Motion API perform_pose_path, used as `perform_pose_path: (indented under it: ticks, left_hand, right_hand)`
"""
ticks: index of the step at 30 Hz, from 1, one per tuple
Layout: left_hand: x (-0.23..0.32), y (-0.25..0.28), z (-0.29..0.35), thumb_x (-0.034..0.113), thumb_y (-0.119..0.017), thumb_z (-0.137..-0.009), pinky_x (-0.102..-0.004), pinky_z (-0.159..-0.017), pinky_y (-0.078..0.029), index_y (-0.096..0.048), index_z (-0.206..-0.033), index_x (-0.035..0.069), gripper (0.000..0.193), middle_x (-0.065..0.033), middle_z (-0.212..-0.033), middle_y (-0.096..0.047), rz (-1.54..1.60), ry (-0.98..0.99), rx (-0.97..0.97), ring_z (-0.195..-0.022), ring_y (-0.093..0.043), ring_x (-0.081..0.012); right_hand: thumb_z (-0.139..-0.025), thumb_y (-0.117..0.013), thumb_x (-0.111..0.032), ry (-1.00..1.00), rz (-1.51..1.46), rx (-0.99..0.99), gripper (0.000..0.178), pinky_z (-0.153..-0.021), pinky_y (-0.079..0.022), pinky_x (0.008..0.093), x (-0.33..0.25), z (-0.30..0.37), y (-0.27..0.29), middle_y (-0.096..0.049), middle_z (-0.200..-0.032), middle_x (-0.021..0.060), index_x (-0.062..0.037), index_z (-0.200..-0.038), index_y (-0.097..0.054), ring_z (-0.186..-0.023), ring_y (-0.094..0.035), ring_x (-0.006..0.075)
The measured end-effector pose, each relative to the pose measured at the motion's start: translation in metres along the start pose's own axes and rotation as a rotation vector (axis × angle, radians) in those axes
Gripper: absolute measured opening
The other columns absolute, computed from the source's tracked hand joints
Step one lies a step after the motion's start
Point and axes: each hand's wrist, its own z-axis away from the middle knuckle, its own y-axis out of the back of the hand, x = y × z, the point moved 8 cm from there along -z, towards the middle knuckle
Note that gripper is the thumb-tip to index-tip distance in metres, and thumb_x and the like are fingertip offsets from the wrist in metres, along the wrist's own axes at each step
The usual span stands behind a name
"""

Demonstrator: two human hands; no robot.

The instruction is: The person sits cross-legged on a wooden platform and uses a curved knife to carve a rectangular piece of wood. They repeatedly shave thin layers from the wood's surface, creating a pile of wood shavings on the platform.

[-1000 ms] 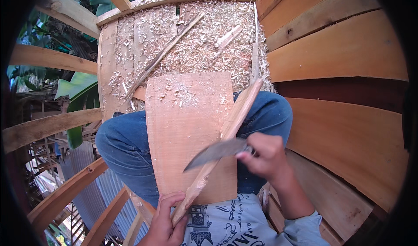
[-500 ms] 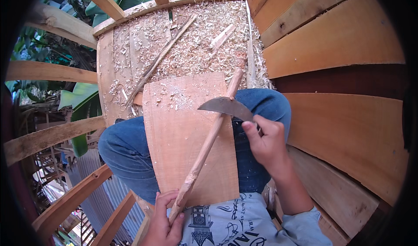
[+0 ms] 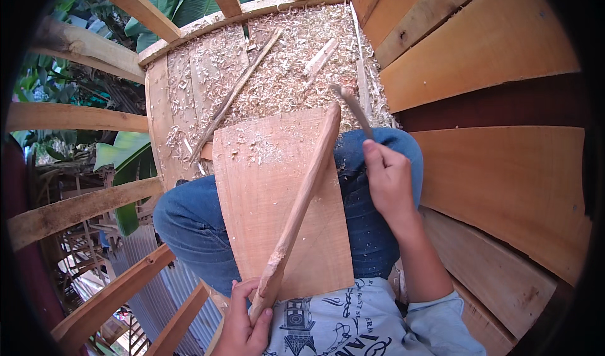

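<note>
My left hand is closed round the near end of a long, roughly rounded wooden stick. The stick slants up and away to the right, over a flat wooden board on my lap. In my right hand is a curved knife, held by its handle, which the fingers hide. Its blade stands nearly edge-on to the view, just right of the stick's far end and apart from it. Small shavings lie on the far part of the board.
Wood shavings cover the plank floor ahead. A thin stick and a short wood piece lie among them. Plank walls rise on the right; slatted rails stand on the left, with leaves beyond.
The knife has come off the stick, moving up and away, and its blade has turned edge-on. The stick's far end has shifted slightly left and nearer.
</note>
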Motion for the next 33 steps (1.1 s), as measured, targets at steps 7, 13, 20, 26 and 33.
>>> perform_pose_path:
  ticks: [7, 13, 20, 26, 33]
  left_hand:
    - [0.003, 0.003, -0.002, 0.007, -0.051, -0.089, -0.0334, -0.098, -0.035, -0.039, -0.126, -0.002, 0.04, -0.0157, -0.115, -0.049, 0.031, 0.042, 0.004, -0.111, -0.047, -0.024]
    - [-0.001, 0.004, -0.001, 0.009, -0.053, -0.089, -0.0327, -0.1, -0.033, -0.04, -0.127, 0.0, 0.042, -0.0162, -0.118, -0.048, 0.059, 0.097, -0.056, -0.114, -0.045, -0.0233]
    - [-0.028, -0.001, -0.001, 0.008, -0.064, -0.082, -0.0334, -0.102, -0.032, -0.039, -0.132, 0.0, 0.057, -0.0107, -0.124, -0.052, 0.539, 0.279, -0.069, -0.117, -0.046, -0.0175]
    - [-0.029, 0.023, 0.009, 0.005, -0.058, -0.087, -0.0335, -0.103, -0.033, -0.03, -0.142, -0.001, 0.062, -0.013, -0.129, -0.05, 0.292, 0.156, -0.036, -0.123, -0.043, -0.0184]
    - [0.014, 0.04, 0.012, -0.007, -0.047, -0.084, -0.0385, -0.105, -0.034, -0.03, -0.141, -0.001, 0.06, -0.0233, -0.136, -0.042, -0.398, -0.152, 0.105, -0.127, -0.044, -0.0343]
  right_hand:
    - [-0.086, -0.065, -0.04, 0.554, 0.227, -0.096, 0.044, -0.046, -0.04, 0.0374, -0.05, 0.032, -0.02, -0.051, -0.057, 0.0139, -0.0017, -0.067, -0.053, -0.049, -0.049, 0.0312]
    - [-0.094, -0.057, -0.033, 0.186, -0.055, -0.041, 0.046, -0.044, -0.031, 0.0308, -0.023, 0.004, 0.002, -0.034, -0.052, 0.0117, 0.0029, -0.067, -0.047, -0.052, -0.031, 0.0085]
    - [-0.093, -0.059, -0.033, 0.05, -0.186, -0.097, 0.044, -0.045, -0.03, 0.0292, 0.009, 0.004, -0.013, -0.032, -0.053, 0.0071, 0.0032, -0.07, -0.05, -0.054, -0.03, 0.0072]
    - [-0.095, -0.056, -0.031, -0.024, -0.28, -0.146, 0.044, -0.045, -0.031, 0.0259, 0.01, -0.002, -0.02, -0.04, -0.051, -0.0014, 0.0002, -0.066, -0.051, -0.051, -0.036, 0.0037]
    - [-0.096, -0.054, -0.03, -0.133, -0.331, -0.182, 0.044, -0.043, -0.03, 0.0243, 0.008, 0.0, -0.019, -0.045, -0.051, -0.0034, -0.0039, -0.061, -0.048, -0.047, -0.04, 0.004]
